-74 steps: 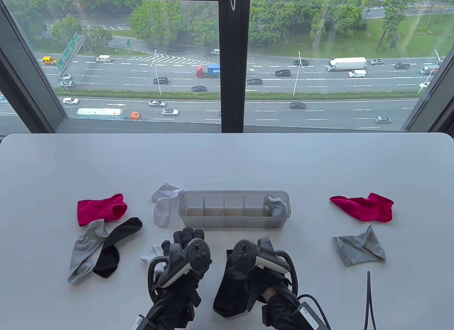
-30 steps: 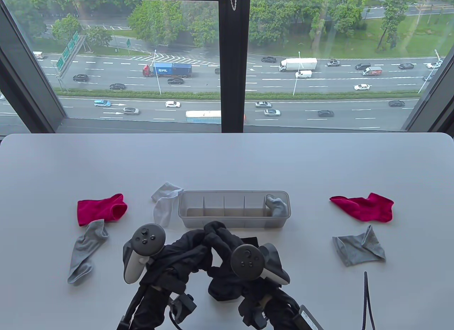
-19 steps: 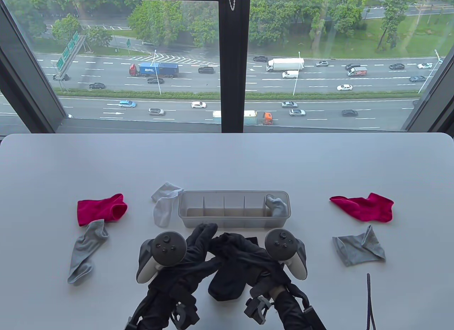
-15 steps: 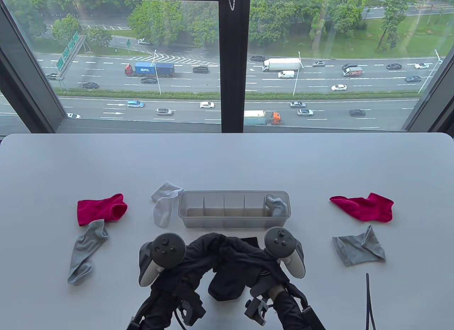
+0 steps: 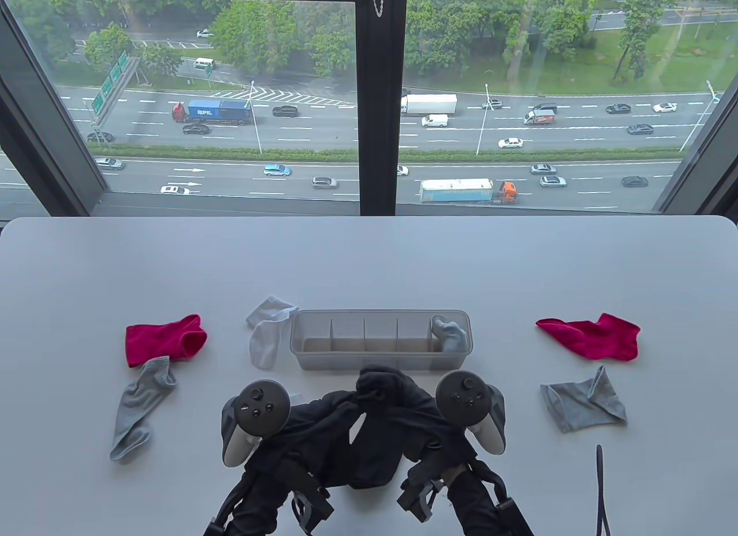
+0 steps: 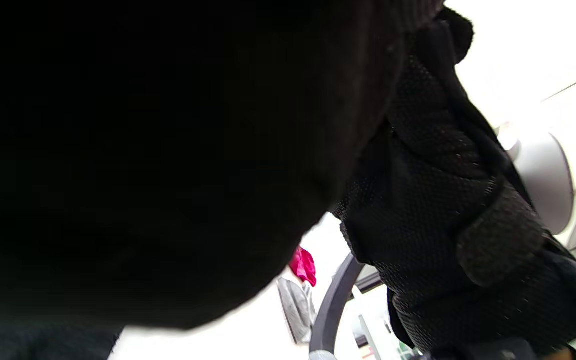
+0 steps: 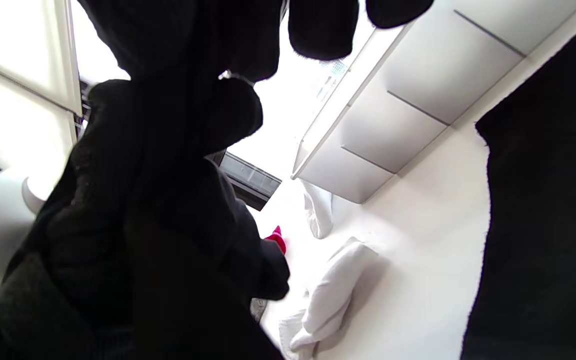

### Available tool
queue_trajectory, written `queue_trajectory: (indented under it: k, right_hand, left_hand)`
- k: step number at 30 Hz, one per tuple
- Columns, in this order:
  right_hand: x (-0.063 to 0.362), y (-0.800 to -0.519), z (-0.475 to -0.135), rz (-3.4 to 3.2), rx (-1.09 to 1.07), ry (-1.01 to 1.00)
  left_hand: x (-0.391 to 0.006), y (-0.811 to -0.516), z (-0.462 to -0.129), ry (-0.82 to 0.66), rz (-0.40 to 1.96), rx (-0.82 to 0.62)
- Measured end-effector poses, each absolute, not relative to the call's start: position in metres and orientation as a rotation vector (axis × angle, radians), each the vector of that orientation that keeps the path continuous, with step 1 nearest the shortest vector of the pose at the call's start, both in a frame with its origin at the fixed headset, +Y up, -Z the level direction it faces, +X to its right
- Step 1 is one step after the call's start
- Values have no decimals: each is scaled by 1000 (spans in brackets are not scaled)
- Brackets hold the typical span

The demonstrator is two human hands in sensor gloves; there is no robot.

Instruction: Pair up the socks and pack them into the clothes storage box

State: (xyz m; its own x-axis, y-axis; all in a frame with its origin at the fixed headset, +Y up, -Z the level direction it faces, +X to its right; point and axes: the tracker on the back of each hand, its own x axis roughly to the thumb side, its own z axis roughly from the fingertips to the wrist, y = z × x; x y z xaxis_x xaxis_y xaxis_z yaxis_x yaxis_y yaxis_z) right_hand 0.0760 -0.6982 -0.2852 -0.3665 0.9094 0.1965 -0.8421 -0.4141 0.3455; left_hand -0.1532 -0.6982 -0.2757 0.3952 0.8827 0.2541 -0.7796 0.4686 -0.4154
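Both hands hold a pair of black socks just above the table, in front of the clear divided storage box. My left hand and my right hand pinch the bunched top of the socks between them, and the rest hangs down. A rolled grey pair fills the box's rightmost compartment. In the left wrist view dark fabric covers most of the frame. The right wrist view shows the box and the black sock hanging close by.
Loose on the table: a red sock and grey sock at the left, a white sock beside the box, another white sock beneath my hands, a red sock and grey sock at the right. A dark cable lies front right.
My left hand took the black sock from beside the left grey sock and brought it to the one in my right hand. Both hands now lift the pair, which hangs lower.
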Motion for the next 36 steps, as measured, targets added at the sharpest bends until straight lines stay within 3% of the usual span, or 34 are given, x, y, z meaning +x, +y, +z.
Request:
queue_trajectory:
  k: [3,10,16,20,24,27,30,33,35,36]
  right_hand:
    - [85,-700,-286,2015,335,124]
    - [91,-700,-286,2049,274,93]
    - [92,-709,-292,1846,384,276]
    - [78,-714,-292,1843,502,466]
    - [79,-710,-291,1885,361,320]
    - [85,-708,-292,1925,384,293]
    - [88,-706,-291,1899,332,258]
    - [89,-701,-288,2004,296,153]
    - [85,-699,-287,2026,353,161]
    - [81,-698,-286,2010,383,184]
  left_hand:
    - [-148,-696,-274,-466,934,-310]
    - [-147,-690,-272,-417,896,-161]
    - [-164,-697,-273,-318,1015,-94]
    - [-163,-695,-272,-342,1096,-99]
    - [-161,-694,-272,-343,1066,-111]
    - [-162,-693,-273,-321,1085,-98]
    - [-163,-693,-269,-233,1016,-8]
    - [-162,-686,-266,-338,1069,52]
    - [-153,-687,-268,-481,1072,-49]
    - [-149,-690,-268,-478,1028,-106]
